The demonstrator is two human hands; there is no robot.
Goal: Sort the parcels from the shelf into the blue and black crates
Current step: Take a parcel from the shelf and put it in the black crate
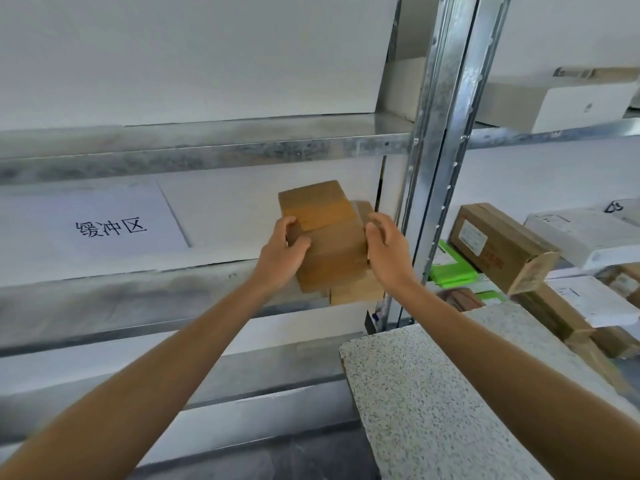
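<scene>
Gripping a plain brown cardboard box [325,237] at frame centre, left hand [282,252] and right hand [388,254] clasp its smooth sides before the metal shelf [194,147].

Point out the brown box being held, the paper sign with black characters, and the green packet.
brown box [329,233], head view, front face.
paper sign [104,226], head view, printed characters.
green packet [452,270], head view, top surface.

two hands [282,252], two brown parcels [325,233], one paper sign [104,223], one speckled slab [426,393]
</scene>
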